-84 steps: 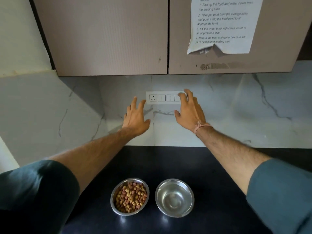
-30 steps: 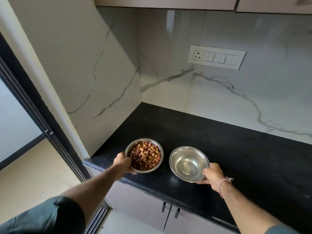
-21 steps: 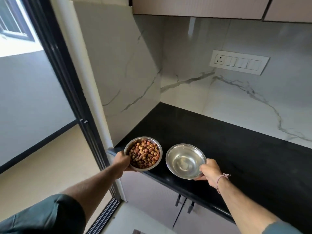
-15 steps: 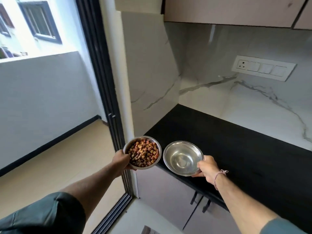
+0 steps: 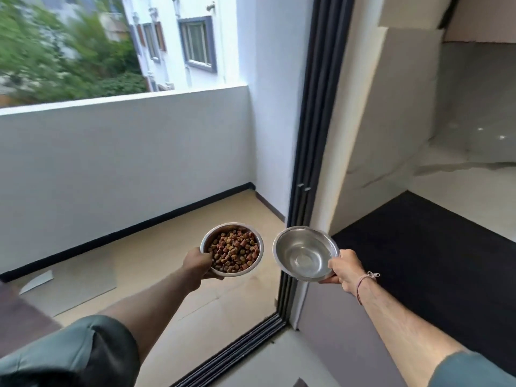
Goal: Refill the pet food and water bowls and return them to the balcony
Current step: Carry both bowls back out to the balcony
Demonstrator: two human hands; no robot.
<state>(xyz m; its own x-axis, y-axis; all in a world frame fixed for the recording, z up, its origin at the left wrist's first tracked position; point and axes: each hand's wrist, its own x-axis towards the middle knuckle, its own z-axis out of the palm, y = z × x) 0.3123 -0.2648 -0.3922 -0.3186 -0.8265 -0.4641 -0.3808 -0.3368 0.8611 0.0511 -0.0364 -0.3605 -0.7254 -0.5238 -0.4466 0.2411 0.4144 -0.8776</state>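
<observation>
Looking through the head camera, I saw the left hand (image 5: 198, 262) gripping the kibble-filled food bowl (image 5: 232, 224) by its near rim, aloft over the balcony floor (image 5: 139, 261). The right hand (image 5: 344, 270) pinched the rim of the water bowl (image 5: 290, 241), just beside it, before the door frame (image 5: 312, 135).

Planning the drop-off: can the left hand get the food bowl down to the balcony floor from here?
Likely yes: the left hand grips the food bowl clear of the door frame, and nothing shows between it and the balcony floor; it only needs lowering.

Trees (image 5: 58, 48) blurred; food bowl (image 5: 216, 231) hides fingers of left hand (image 5: 196, 261).
</observation>
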